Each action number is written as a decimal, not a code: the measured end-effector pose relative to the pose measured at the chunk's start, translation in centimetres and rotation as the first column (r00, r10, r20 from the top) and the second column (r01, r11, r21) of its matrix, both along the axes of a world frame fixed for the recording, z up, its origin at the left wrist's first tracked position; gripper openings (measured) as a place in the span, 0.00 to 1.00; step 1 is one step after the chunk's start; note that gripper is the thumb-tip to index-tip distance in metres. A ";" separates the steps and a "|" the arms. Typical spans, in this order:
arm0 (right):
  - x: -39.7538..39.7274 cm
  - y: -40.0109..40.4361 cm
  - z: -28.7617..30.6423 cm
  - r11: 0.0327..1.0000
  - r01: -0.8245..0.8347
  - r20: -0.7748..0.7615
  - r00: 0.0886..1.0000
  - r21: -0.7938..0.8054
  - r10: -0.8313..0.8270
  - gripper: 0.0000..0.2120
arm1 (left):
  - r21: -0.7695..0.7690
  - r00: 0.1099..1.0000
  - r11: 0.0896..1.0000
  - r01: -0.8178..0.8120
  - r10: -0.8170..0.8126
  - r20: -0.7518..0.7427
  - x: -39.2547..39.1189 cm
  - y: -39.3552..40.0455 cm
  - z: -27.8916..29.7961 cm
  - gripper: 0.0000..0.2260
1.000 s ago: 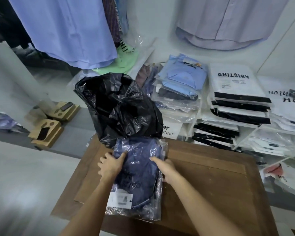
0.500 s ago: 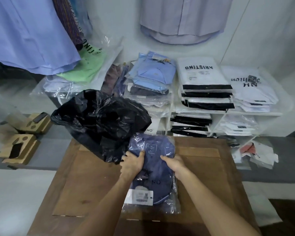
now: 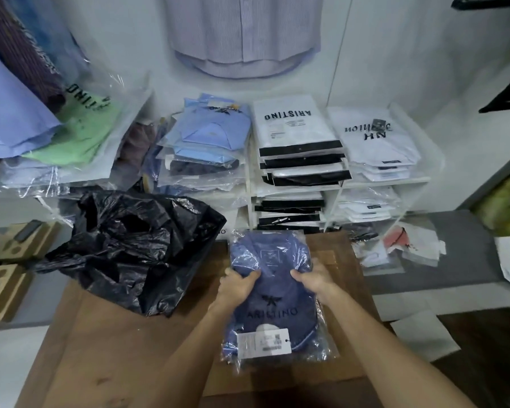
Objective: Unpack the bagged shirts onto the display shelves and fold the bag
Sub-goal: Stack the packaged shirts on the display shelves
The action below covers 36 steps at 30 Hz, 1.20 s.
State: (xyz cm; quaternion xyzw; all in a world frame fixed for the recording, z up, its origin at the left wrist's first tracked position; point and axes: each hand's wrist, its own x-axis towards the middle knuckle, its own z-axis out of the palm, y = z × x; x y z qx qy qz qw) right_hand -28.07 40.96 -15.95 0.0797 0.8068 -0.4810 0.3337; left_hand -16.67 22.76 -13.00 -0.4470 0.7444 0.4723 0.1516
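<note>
A navy shirt in a clear plastic pack (image 3: pixel 273 293) with a white tag is held above the wooden table (image 3: pixel 124 348). My left hand (image 3: pixel 237 285) grips its left edge and my right hand (image 3: pixel 314 279) grips its right edge, thumbs on top. A crumpled black plastic bag (image 3: pixel 133 245) lies on the table's far left corner, apart from the pack. Behind the table stand white display shelves (image 3: pixel 377 181) with stacks of packed shirts: light blue (image 3: pixel 209 134), white with black bands (image 3: pixel 298 136), and white (image 3: pixel 371 139).
Shirts hang above on the left (image 3: pixel 15 113) and on the wall (image 3: pixel 245 36). A green packed shirt (image 3: pixel 80 134) lies on the left shelf. Cardboard boxes (image 3: pixel 3 278) sit on the floor at left. Loose packs and papers (image 3: pixel 407 245) lie on a grey bench at right.
Both hands have carried the navy pack out from against the black bag, to the right and toward the shelves. The bag stays slumped on the table's left.
</note>
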 end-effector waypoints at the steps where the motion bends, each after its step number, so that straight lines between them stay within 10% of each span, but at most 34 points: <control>1: -0.3 0.1 0.1 1.000 -0.026 -0.004 1.000 -0.005 0.026 0.25 | 0.020 1.000 1.000 0.006 -0.006 -0.004 0.0 -0.5 0.0 0.40; 3: -1.3 0.0 1.0 0.992 -0.126 -0.027 0.992 -0.010 0.125 0.22 | 0.071 1.000 0.997 0.019 -0.018 -0.008 -0.1 -1.6 0.7 0.27; 6: -4.0 -0.7 2.5 0.912 -0.401 -0.080 0.910 0.087 0.408 0.25 | -0.038 0.998 0.997 -0.069 0.068 -0.015 -0.4 -3.4 1.9 0.38; 13: -6.8 -4.6 6.2 0.275 -0.842 -0.038 0.291 0.463 0.956 0.29 | -0.285 0.945 0.958 -0.035 -0.061 -0.321 -0.7 -4.7 4.8 0.27; 18: -4.0 -7.5 5.7 0.045 -0.763 -0.123 -0.046 0.645 0.991 0.23 | -0.046 0.954 0.991 0.123 -0.131 -0.271 -0.8 -4.0 4.5 0.18; 24: -3.3 -7.5 4.6 0.134 -0.729 -0.211 -0.015 0.671 0.977 0.24 | -0.069 0.895 0.894 0.442 -0.445 -0.030 -0.2 -3.0 2.4 0.27; 32: -4.1 -1.7 4.9 0.585 -0.654 -0.389 0.439 0.479 0.810 0.32 | -0.252 0.890 0.853 0.456 -0.439 0.122 -3.5 -2.2 1.9 0.41; 36: -4.8 2.9 5.8 0.600 -0.544 -0.376 0.473 0.587 0.797 0.36 | -0.176 0.906 0.890 0.421 -0.422 0.036 -5.5 -1.8 0.8 0.40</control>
